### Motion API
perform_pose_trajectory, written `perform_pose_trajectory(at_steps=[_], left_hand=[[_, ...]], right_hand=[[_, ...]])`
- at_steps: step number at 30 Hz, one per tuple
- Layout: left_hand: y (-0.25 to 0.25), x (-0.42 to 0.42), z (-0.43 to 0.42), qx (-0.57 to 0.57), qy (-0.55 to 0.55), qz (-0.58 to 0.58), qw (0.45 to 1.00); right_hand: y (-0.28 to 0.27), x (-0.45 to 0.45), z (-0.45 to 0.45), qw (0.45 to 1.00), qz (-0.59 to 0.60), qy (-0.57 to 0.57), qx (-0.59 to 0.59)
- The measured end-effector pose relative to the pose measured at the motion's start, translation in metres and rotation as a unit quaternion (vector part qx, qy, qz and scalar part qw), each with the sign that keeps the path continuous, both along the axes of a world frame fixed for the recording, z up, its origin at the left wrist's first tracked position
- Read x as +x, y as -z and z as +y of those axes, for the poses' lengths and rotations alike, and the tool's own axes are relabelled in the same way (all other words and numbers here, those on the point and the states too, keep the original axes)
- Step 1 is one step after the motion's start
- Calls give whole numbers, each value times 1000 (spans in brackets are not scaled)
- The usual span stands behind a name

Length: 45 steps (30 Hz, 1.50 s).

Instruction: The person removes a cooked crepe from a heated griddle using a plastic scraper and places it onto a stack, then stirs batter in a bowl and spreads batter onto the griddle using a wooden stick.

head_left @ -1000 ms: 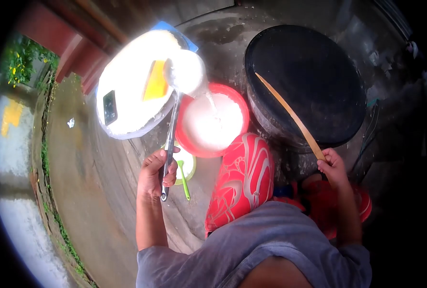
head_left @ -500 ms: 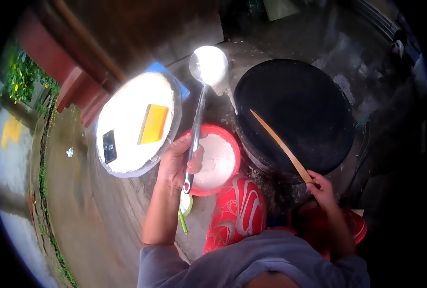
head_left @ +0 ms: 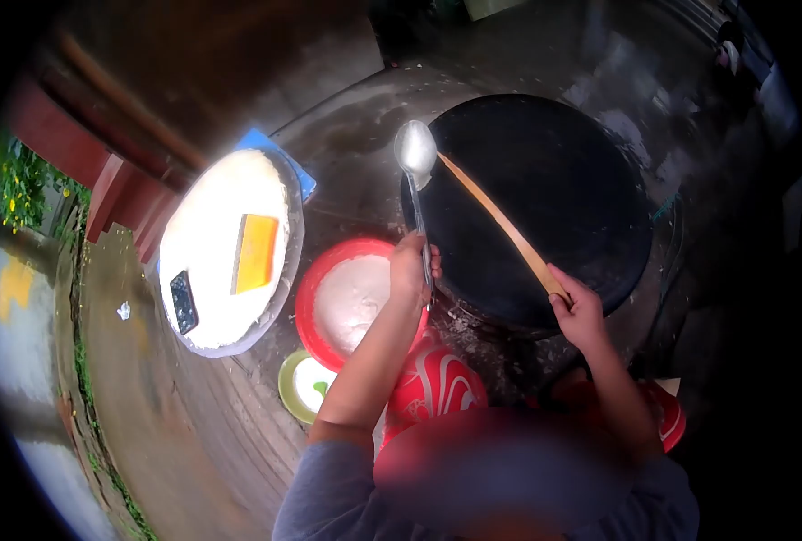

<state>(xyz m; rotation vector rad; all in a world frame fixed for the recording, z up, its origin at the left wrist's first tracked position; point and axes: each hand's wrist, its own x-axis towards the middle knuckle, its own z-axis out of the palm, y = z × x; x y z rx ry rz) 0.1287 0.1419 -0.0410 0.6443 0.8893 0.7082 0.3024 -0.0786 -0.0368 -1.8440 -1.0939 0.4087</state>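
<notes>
My left hand (head_left: 408,269) is closed around the handle of a metal ladle (head_left: 416,147). The ladle's bowl, coated with something whitish, is over the left rim of a large round black griddle (head_left: 545,207). A thin pointed wooden spatula (head_left: 500,216) is gripped at its wide end by my right hand (head_left: 580,309). Its tip reaches across the griddle to just beside the ladle; I cannot tell whether the two touch. Below my left hand stands a red basin (head_left: 305,311) of pale batter (head_left: 351,302), partly covered by my forearm.
On the left is a round white-topped surface (head_left: 221,243) carrying a phone (head_left: 184,302) and a yellow-orange block (head_left: 256,252), with a blue piece (head_left: 279,162) behind it. A small green bowl (head_left: 289,397) with white contents sits beside the basin. My red-patterned knee (head_left: 437,379) is close in front.
My left hand has carried the ladle rightward from above the basin to the griddle's edge, and the ladle's bowl looks less full. The spatula's tip has moved up and left toward the ladle.
</notes>
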Motion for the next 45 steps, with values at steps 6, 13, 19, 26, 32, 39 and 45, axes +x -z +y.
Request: perform_pose_trajectory(at_steps=[6, 13, 19, 26, 32, 39, 45], left_hand=[[21, 0, -8, -1, -2, 28, 1000], [11, -7, -15, -10, -11, 45, 999], [-8, -24, -31, 116, -26, 127, 985], [19, 0, 7, 48, 10, 104, 993], [-9, 15, 53, 37, 33, 61, 997], [-85, 12, 78, -132, 99, -300, 940], [-137, 10, 63, -213, 131, -450, 857]], right_hand=[[-12, -8, 35, 998, -54, -34, -31], [-13, -7, 45, 993, -81, -22, -79], [14, 6, 45, 990, -104, -4, -94], [10, 16, 42, 992, -74, -18, -99], [-19, 21, 19, 969, -222, -40, -104], [32, 33, 38, 849, -497, -167, -67], [17, 47, 114, 823, -556, -60, -102]])
